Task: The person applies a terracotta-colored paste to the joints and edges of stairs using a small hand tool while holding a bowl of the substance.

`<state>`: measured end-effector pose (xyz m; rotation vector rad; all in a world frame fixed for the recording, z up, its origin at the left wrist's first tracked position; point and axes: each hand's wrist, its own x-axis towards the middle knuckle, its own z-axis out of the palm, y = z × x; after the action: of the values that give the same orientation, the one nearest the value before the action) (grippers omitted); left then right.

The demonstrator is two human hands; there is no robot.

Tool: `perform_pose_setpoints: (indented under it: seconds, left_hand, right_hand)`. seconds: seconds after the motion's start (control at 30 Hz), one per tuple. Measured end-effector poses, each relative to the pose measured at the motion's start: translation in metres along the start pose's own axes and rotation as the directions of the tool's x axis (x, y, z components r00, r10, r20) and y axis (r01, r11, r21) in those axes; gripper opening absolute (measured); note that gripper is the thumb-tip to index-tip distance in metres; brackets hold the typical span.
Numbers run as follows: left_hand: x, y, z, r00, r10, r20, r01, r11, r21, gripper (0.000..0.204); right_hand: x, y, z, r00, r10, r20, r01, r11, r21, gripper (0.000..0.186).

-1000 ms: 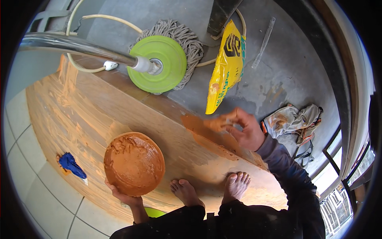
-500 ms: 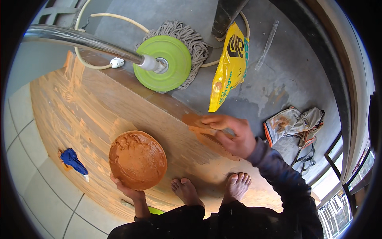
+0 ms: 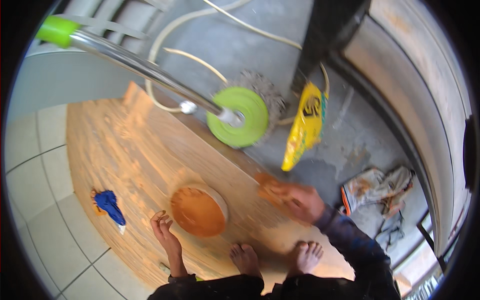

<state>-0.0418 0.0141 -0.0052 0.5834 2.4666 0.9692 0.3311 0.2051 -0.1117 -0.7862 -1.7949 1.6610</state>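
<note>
A round bowl (image 3: pixel 222 199) of orange-brown paste rests on the wood-grain board (image 3: pixel 165 142). Left of the bowl, my left hand (image 3: pixel 167 237) is raised with its fingers loosely spread, touching nothing. My right hand (image 3: pixel 304 204) is closed, blurred by motion, near the board's far right edge. It grips a flat scraper (image 3: pixel 270 188) coated in the same paste; its handle is hidden in my fingers. Dried streaks of paste cover much of the board's left part.
Beyond the board lie a mop with a green disc head (image 3: pixel 239 120), a white cord (image 3: pixel 155 95) and a yellow bag (image 3: pixel 305 125). A stained cloth (image 3: pixel 375 187) lies at the right. A blue crumpled bag (image 3: pixel 110 206) sits at left; my bare feet (image 3: pixel 246 257) stand on the board.
My left hand has let go of the bowl, which now rests on the board. The whole view has shifted, with things appearing lower and farther right. The right hand still grips the scraper.
</note>
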Motion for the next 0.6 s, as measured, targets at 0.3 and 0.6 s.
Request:
perform_pose_setpoints:
  seconds: [0.3,0.6]
  left_hand:
    - [0.1,0.214,0.131,0.74,0.625,0.249,-0.574,0.779,-0.252,0.068]
    - [0.12,0.306,0.231,0.862,0.485,0.147,-0.283,0.7,-0.655,0.02]
  right_hand:
    - [0.01,-0.028,-0.022,0.985,0.136,-0.109,-0.127,0.989,0.081,0.023]
    - [-0.016,-0.037,-0.015,0.968,0.214,-0.131,-0.199,0.973,0.118,0.023]
